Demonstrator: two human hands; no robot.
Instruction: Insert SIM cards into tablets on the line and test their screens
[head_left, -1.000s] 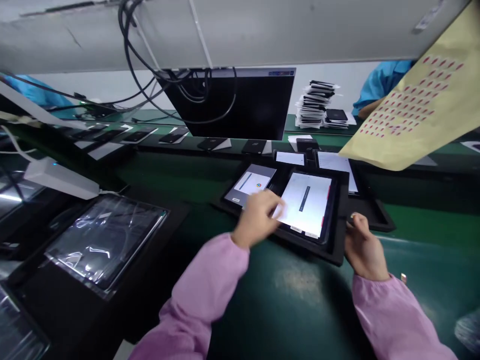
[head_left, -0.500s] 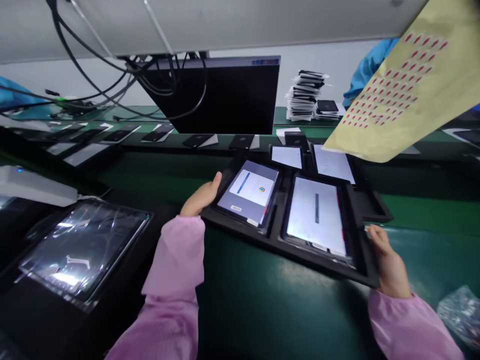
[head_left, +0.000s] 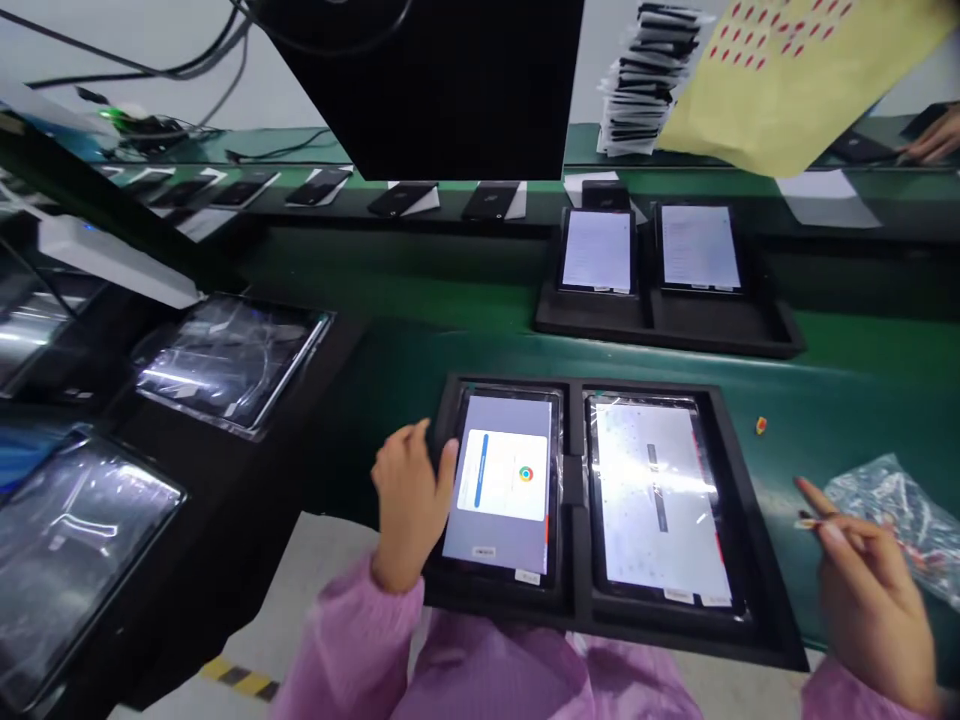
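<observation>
A black foam tray [head_left: 574, 480] lies at the near edge of the green belt, just in front of me. It holds two lit tablets side by side: the left tablet [head_left: 502, 490] shows a pop-up window, the right tablet [head_left: 660, 500] a white screen under glossy film. My left hand [head_left: 409, 500] grips the tray's left rim, thumb on the edge of the left tablet. My right hand [head_left: 870, 590] is off the tray to the right, beside a crumpled plastic bag [head_left: 900, 510]. Its fingers pinch something small that I cannot make out.
A second tray [head_left: 660, 325] with two lit tablets sits farther back. A dark monitor [head_left: 450, 90] hangs above. A yellow sheet of red stickers [head_left: 787, 70] is at the upper right. Film-wrapped tablets [head_left: 232, 360] lie at the left. Another person's hand [head_left: 934, 140] shows far right.
The tray with the two tablets has been pulled toward me to the belt's near edge. My right hand has let go of its right rim and moved out toward the plastic bag.
</observation>
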